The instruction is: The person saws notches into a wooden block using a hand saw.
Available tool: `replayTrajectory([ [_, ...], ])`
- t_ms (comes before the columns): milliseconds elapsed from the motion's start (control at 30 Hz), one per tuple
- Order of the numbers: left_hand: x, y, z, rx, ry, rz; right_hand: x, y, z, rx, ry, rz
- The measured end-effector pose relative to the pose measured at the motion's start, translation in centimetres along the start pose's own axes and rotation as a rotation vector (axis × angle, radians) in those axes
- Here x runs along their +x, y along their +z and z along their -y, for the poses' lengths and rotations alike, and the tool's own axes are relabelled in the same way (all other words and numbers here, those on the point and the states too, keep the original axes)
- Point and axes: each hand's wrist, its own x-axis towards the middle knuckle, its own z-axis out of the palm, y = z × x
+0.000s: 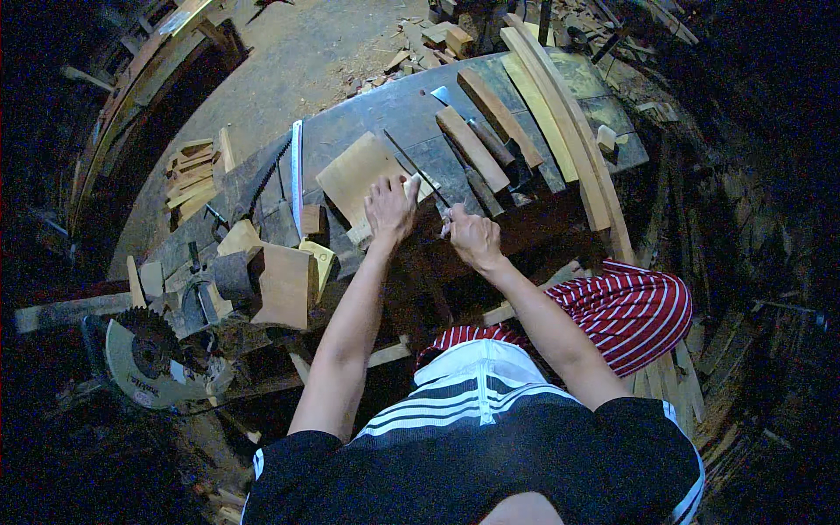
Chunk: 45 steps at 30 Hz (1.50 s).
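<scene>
1. We find the flat, pale tan wooden board (354, 171) near the middle of the dark, worn workbench (398, 109), set at a slant close to the edge nearest the person.
2. We see the left hand (391, 210) laid over the board's near part, fingers spread and unclenched, palm down.
3. We see the right hand (474, 238) just beside the board, clenched around the near end of a thin, dark, straight rod (411, 157) — a small whitish bit shows at the fingers, too blurred for us to name.
4. To the board's left we have a long, whitish straight ruler (297, 175), a dark-bladed toothed handsaw (267, 179) and a small brown wooden block (312, 220).
5. Nearer the left end, we make out a brown curved-edge wooden piece (284, 287) and a circular saw (144, 363) with a dark toothed blade.
6. To the board's right lie two thick brown wooden bars (472, 149) — then, further right, long curved pale wooden strips (564, 114).
7. Beyond the bench, we see split wood offcuts (191, 179) heaped on the grey floor (289, 52).
</scene>
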Motion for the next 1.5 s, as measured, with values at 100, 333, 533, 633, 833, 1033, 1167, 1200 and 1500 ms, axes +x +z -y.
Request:
replayTrajectory([
  [100,0.8,0.9,-0.8,-0.025,-0.15,-0.056,-0.1,0.3,0.3,-0.011,-0.035,-0.092],
  [333,1.0,1.3,-1.3,0.089,-0.211,-0.104,0.1,-0.8,0.4,0.191,0.14,0.223],
  [533,1.0,1.2,-1.1,0.114,-0.163,-0.071,0.7,-1.5,0.7,0.214,0.149,0.297],
  [633,1.2,1.4,-1.0,0.085,-0.159,-0.117,1.7,-0.9,0.8,0.173,0.147,0.277],
  [833,1.7,2.0,-1.4,0.081,-0.217,-0.09,1.6,-0.6,0.1,0.022,0.096,0.212],
  [1033,1.8,2.1,-1.2,0.04,-0.261,-0.059,-0.4,-3.3,-0.1,0.158,0.268,0.476],
  [1167,1.7,2.4,-1.1,-0.003,-0.224,-0.051,3.4,-1.5,0.6,0.2,0.131,0.39],
  [1200,1.7,2.5,-1.1,0.005,-0.242,-0.058,4.3,-0.8,0.7,0.24,0.066,0.361],
  [1500,1.4,2.4,-0.9,0.016,-0.237,-0.084,-0.6,-1.0,-0.6,0.347,0.246,0.399],
])
